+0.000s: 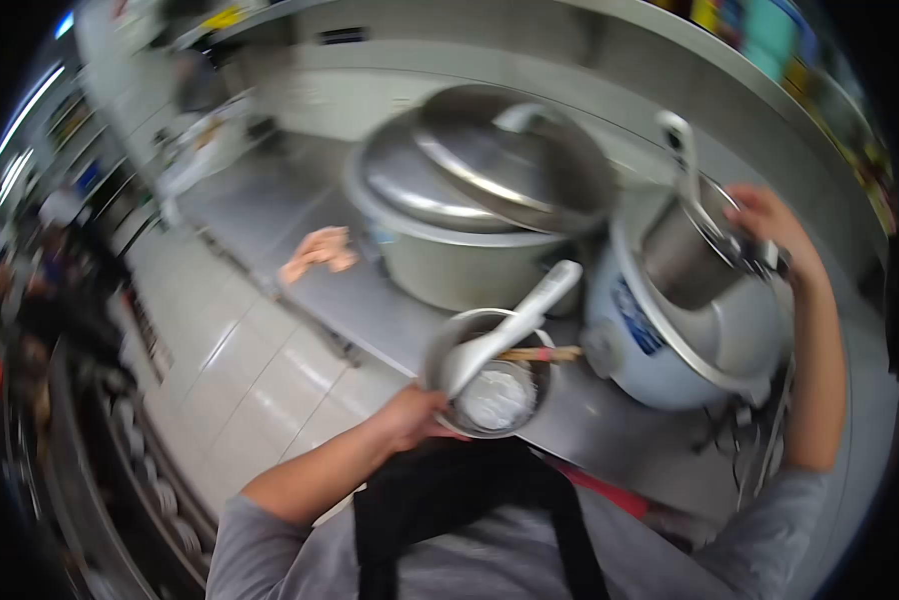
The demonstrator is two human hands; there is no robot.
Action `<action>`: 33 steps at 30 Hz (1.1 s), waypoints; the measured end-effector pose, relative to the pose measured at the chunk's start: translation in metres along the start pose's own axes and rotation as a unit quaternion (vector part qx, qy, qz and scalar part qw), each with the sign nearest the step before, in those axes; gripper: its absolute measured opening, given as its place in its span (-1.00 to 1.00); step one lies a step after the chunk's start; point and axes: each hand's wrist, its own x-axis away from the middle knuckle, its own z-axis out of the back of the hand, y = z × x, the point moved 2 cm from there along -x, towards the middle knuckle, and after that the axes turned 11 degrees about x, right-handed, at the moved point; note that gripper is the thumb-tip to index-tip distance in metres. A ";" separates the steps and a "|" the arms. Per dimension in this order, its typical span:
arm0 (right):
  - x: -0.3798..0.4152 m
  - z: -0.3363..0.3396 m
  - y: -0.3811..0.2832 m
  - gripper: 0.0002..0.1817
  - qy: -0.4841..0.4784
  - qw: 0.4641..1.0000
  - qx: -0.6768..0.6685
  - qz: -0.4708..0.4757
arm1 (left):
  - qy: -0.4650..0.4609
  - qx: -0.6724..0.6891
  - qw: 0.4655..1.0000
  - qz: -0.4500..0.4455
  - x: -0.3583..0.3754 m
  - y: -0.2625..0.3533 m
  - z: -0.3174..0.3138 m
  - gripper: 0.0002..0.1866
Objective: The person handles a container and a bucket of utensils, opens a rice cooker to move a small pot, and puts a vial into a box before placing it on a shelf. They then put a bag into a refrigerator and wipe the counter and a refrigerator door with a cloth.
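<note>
My left hand [413, 415] is closed on the side of a metal bowl [432, 362], held in front of my apron. In the bowl stand a white paddle [518, 325] and a thin wooden handle [545, 354] with a red band. A round white item [498, 397] lies at its bottom. My right hand [765, 218] is closed at the rim of a tall metal pot [675, 255]. A white-handled utensil [682, 150] leans out of that pot. The pot is tilted in or over a pale blue rice cooker [630, 362]; its base is hidden.
A big covered pot [440, 265] with stacked metal lids [450, 190] stands on the steel counter [270, 185]. A crumpled orange-pink cloth [320, 252] lies left of it. Shelving runs overhead, cables [745, 430] hang at the right, and another person [75, 250] is far left.
</note>
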 end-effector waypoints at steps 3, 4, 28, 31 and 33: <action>-0.006 0.025 0.047 -0.67 -0.034 0.997 -0.030 -0.064 | 0.005 -0.020 1.000 0.018 -0.002 0.004 -0.009 -0.39; -0.008 0.028 0.064 -0.67 -0.026 0.996 -0.028 -0.081 | 0.015 -0.031 0.999 0.013 -0.003 0.005 -0.011 -0.39; -0.041 -0.081 0.094 -0.65 0.067 0.996 0.024 -0.045 | 0.034 -0.060 0.998 -0.013 0.051 0.049 -0.060 -0.46; 0.053 -0.098 -0.003 -0.63 -0.239 0.963 -0.114 -0.051 | 0.003 -0.103 0.994 0.021 0.046 0.056 -0.083 -0.46; 0.096 -0.121 -0.026 -0.59 -0.340 0.920 -0.188 -0.056 | -0.021 -0.133 0.990 0.041 0.042 0.059 -0.101 -0.46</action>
